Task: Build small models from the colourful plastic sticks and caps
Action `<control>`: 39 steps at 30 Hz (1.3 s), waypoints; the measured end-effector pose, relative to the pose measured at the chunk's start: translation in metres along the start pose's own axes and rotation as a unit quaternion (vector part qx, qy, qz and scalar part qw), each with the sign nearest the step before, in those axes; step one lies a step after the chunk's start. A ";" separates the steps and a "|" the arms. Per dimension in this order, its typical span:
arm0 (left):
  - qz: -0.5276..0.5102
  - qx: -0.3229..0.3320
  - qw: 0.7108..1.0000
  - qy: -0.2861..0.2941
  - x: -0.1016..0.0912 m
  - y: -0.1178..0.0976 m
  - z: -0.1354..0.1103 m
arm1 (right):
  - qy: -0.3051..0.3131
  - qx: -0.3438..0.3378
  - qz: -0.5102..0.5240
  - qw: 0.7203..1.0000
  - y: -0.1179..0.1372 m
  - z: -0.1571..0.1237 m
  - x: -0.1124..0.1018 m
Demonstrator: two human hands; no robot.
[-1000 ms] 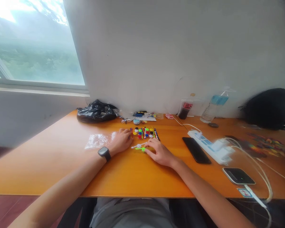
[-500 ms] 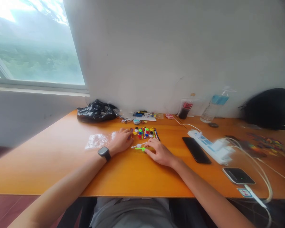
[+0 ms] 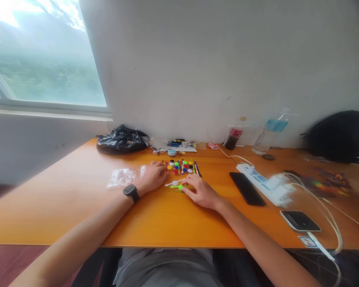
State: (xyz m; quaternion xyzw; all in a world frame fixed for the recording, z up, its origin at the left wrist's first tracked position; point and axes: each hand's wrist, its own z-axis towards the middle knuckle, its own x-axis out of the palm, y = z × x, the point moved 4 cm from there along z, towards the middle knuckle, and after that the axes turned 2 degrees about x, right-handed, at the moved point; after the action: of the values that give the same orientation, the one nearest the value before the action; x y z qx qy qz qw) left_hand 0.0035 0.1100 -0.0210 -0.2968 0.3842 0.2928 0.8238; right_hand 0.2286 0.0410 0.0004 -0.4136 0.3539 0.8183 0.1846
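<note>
My right hand rests on the table, its thumb and forefinger bent around the near end of a bright green arrow-shaped piece. Just behind that lies a similar white arrow-shaped piece, close to my forefinger. My left hand, below a black watch, lies palm down with its fingers stretched towards the left edge of a group of small coloured pieces. These are round discs and thin sticks in several colours. Whether the left fingertips touch any of them is hard to see.
A clear plastic bag lies left of my left hand. Behind are a black plastic bag and a cola bottle. On the right are a dark phone, a white power strip, cables and a charging device.
</note>
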 end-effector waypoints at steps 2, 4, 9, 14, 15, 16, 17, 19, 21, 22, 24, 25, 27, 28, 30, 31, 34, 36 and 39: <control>-0.004 -0.001 1.000 -0.003 0.000 0.000 0.000 | 0.000 0.001 0.001 1.000 0.000 0.000 0.000; -0.005 -0.007 1.000 -0.007 -0.001 0.000 0.000 | 0.002 0.003 0.000 1.000 0.001 0.000 0.000; -0.013 -0.037 0.999 -0.033 -0.005 0.001 0.001 | 0.003 0.001 0.005 1.000 0.001 0.000 0.000; -0.009 -0.060 0.997 -0.047 -0.010 0.001 0.002 | 0.000 -0.001 0.006 1.000 0.002 0.000 -0.001; -0.001 -0.061 0.997 -0.040 -0.010 0.001 0.001 | 0.000 0.000 0.005 1.000 0.002 0.000 -0.001; 0.008 -0.061 0.998 -0.029 -0.009 0.000 0.001 | 0.001 0.001 0.004 1.000 0.001 0.000 -0.001; 0.017 -0.059 0.998 -0.015 -0.008 0.000 0.000 | 0.002 0.003 0.003 1.000 0.001 0.000 -0.001; 0.034 -0.053 0.998 0.010 -0.006 -0.001 -0.002 | 0.003 0.005 0.005 1.000 0.000 -0.001 0.000; 0.052 -0.048 0.997 0.022 -0.004 -0.002 -0.002 | 0.003 0.005 0.008 1.000 0.000 -0.001 0.000; 0.059 -0.045 0.997 0.024 -0.004 -0.003 -0.003 | 0.002 0.004 0.008 1.000 0.000 -0.001 0.000; 0.070 -0.040 0.996 0.028 -0.003 -0.004 -0.002 | 0.002 0.003 0.006 1.000 0.000 -0.001 0.000; 0.074 -0.039 0.996 0.029 -0.003 -0.004 -0.002 | 0.002 0.003 0.005 1.000 0.001 0.000 0.000; 0.083 -0.043 0.995 0.025 -0.004 -0.004 -0.001 | 0.005 0.004 0.004 1.000 0.001 0.000 0.000; 0.089 -0.048 0.995 0.022 -0.004 -0.003 -0.001 | 0.005 0.004 0.004 1.000 0.001 0.000 0.000; 0.100 -0.061 0.993 0.015 -0.004 -0.001 -0.001 | 0.004 0.004 0.003 1.000 0.001 0.000 0.000; 0.102 -0.065 0.993 0.013 -0.004 0.000 -0.001 | 0.004 0.004 0.002 1.000 0.001 0.000 0.000; 0.097 -0.071 0.993 0.009 -0.003 0.003 -0.002 | 0.003 0.004 0.000 1.000 0.001 -0.001 0.000; 0.092 -0.072 0.993 0.005 -0.003 0.004 -0.002 | 0.004 0.002 0.002 1.000 0.002 0.000 0.000; 0.089 -0.071 0.993 -0.002 -0.004 0.004 -0.002 | 0.004 -0.001 0.006 1.000 0.003 0.000 -0.001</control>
State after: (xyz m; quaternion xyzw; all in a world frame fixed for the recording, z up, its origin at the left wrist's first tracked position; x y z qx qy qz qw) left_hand -0.0021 0.1105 -0.0200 -0.3188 0.3860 0.3922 0.7717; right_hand 0.2274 0.0390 0.0022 -0.4147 0.3562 0.8182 0.1782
